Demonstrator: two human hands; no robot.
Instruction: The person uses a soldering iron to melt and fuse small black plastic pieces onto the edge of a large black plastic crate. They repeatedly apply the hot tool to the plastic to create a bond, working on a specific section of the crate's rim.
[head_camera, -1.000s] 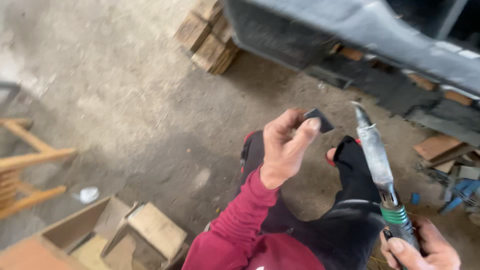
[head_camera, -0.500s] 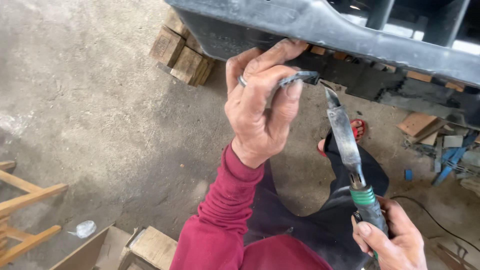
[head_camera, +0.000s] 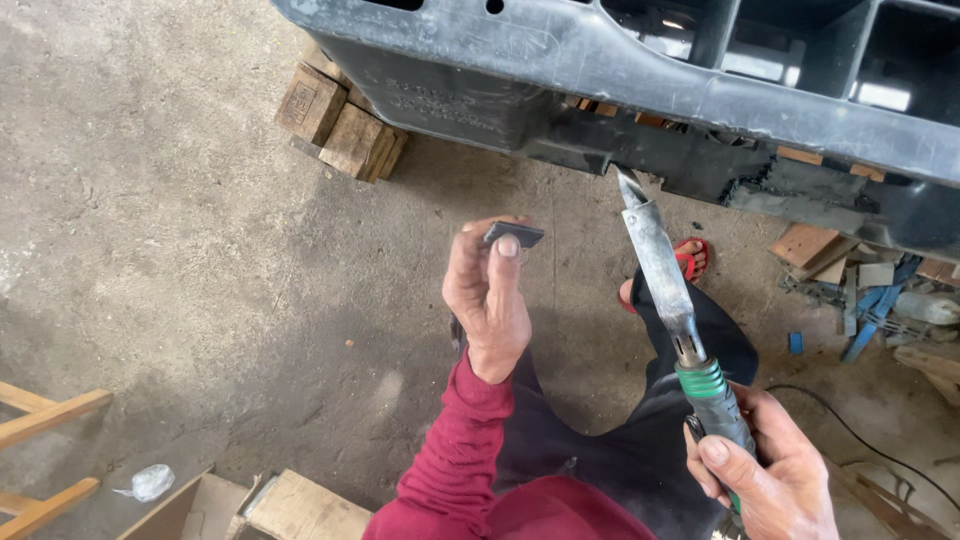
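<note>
Small dark plastic piece (head_camera: 514, 234) up in front of the person, pinched at the fingertips of the left hand (head_camera: 488, 295), thumb pressing it from below, held just beneath the big dark plastic panel (head_camera: 600, 60) that fills the top of the view; piece and panel are close but not touching. Off to the right, the soldering iron (head_camera: 665, 280), long metal shaft tilted up and to the left, its flat tip right at the lower edge of the panel, near a rough, ragged patch; whether tip and panel actually meet is hard to tell. The right hand (head_camera: 765, 475) is wrapped tight around the iron's handle, low in the frame, a green collar just above the fingers; a thin dark cable (head_camera: 860, 435) trails off across the floor to the right. Red sleeve (head_camera: 455, 450) on the left arm, dark trousers below, a red sandal (head_camera: 692, 258) showing behind the iron. Further out: stacked wooden blocks (head_camera: 340, 125) propped under the panel's left end; bare concrete floor (head_camera: 180, 250); wood scraps and blue bits at the right edge; a wooden frame (head_camera: 45, 440) at the lower left.
</note>
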